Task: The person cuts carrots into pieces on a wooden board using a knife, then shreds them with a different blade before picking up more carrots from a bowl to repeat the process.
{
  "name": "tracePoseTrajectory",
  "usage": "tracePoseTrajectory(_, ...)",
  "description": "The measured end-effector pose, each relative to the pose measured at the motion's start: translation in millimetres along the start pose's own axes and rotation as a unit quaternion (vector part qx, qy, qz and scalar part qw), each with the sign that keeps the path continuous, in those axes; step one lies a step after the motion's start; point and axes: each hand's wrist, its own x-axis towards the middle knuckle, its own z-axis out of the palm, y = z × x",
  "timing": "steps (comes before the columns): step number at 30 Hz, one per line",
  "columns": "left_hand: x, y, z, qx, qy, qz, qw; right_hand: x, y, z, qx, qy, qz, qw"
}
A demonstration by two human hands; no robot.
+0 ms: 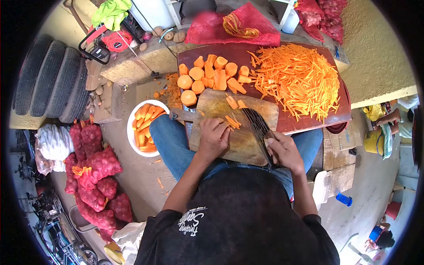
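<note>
A worn wooden cutting board (pixel 247 148) with a handle lies across my lap, against the table's near edge. My right hand (pixel 282 152) is closed around the handle of a dark-bladed knife (pixel 256 123), its blade blurred and slanting up over the board's right part. My left hand (pixel 214 137) rests on the board with fingers curled against thin carrot slices (pixel 232 122); part of what is under the fingers is hidden. Two short carrot pieces (pixel 232 102) lie toward the board's far edge, left of the knife tip.
On the red table (pixel 291 126) stand peeled carrot chunks (pixel 196 73) at left and a large heap of carrot sticks (pixel 296 79) at right. A white basin (pixel 152 153) of peeled carrots sits on the floor at left. Red mesh sacks (pixel 99 168) and stacked tires (pixel 51 79) lie beyond.
</note>
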Motion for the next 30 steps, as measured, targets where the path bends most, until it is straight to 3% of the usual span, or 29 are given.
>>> tracePoseTrajectory(10, -1.0, -1.0, 0.3, 0.012, -0.018, -0.017, 1.0, 31.9, 20.8, 8.3, 0.13, -0.113, 0.087, 0.981)
tracePoseTrajectory(16, 6.7, 0.5, 0.0, 0.024, -0.048, 0.019, 0.998, 31.8, 24.0, 1.9, 0.212, -0.14, 0.064, 0.965)
tracePoseTrajectory(20, 44.6, 10.6, 10.0, 0.003, -0.078, 0.067, 0.995, 23.9, 9.3, -19.6, 0.196, -0.071, 0.037, 0.977)
tracePoseTrajectory(23, 99.4, 30.5, 25.0, 0.006, -0.099, 0.123, 0.987, 26.7, -3.7, -41.2, 0.124, 0.026, -0.06, 0.99)
tracePoseTrajectory(26, 117.8, 18.7, 52.8, 0.085, -0.159, 0.132, 0.975, 29.1, -10.0, -54.8, 0.063, 0.109, -0.08, 0.989)
tracePoseTrajectory(30, 116.2, 23.0, 50.8, 0.019, -0.141, 0.083, 0.986, 24.7, -4.1, -60.0, 0.026, 0.128, -0.093, 0.987)
